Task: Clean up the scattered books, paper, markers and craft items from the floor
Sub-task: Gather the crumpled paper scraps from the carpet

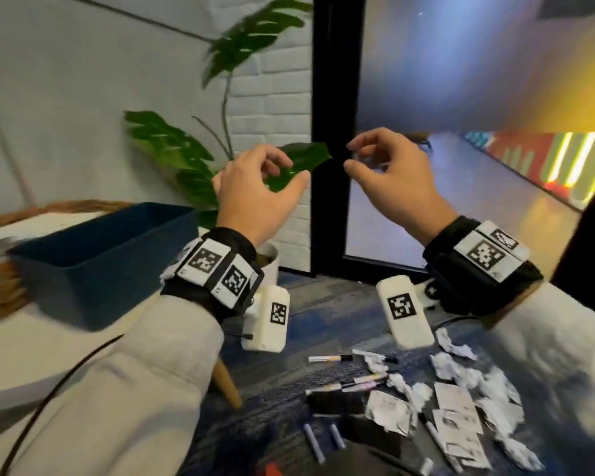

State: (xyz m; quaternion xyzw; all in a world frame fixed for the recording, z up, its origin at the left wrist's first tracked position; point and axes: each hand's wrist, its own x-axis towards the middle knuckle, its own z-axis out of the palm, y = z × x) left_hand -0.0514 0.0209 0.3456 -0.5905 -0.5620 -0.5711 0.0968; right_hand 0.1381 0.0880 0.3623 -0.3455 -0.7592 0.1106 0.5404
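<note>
Clearly, the left hand (255,187) and right hand (395,176) are raised, each grip loose and empty; crumpled white papers (389,412) and thin markers (327,358) lie scattered on the blue carpet floor (323,321) below.

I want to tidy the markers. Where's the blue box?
The blue box sits on the white table at the left of the head view, beside the left hand, with the plant behind it.
</note>
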